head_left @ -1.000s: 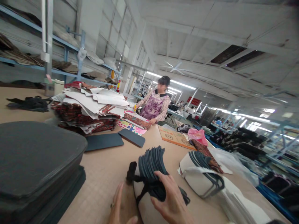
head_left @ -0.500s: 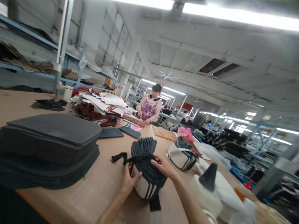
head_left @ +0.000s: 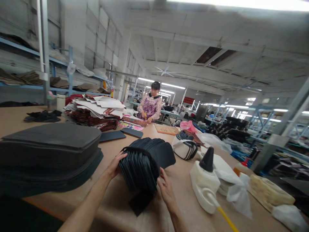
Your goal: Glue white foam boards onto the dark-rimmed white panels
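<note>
A strapped bundle of dark blue-black flat pieces (head_left: 137, 167) lies tilted on the table in front of me, its pieces fanned out toward the far right. Around it runs a black strap (head_left: 154, 164), and a dark flap hangs at its near end. My left hand (head_left: 118, 163) grips the bundle's left upper edge, thumb and fingers against the strap. On the opposite side my right hand (head_left: 166, 187) holds the lower right edge with bent fingers, some of them hidden behind the bundle. A second bundle, white with dark stripes (head_left: 182, 148), sits beyond my right hand.
Left of me stands a tall stack of dark sheets (head_left: 50, 141). Behind it is a pile of white and red-patterned pieces (head_left: 96, 111). A white bottle with a black cone cap (head_left: 204, 180) stands at right. Across the table (head_left: 113, 206), a person (head_left: 151, 104) handles patterned material.
The bundle has been turned and tipped, so its fanned pieces now point right and its white striped side is out of sight. Both hands have shifted to its opposite edges.
</note>
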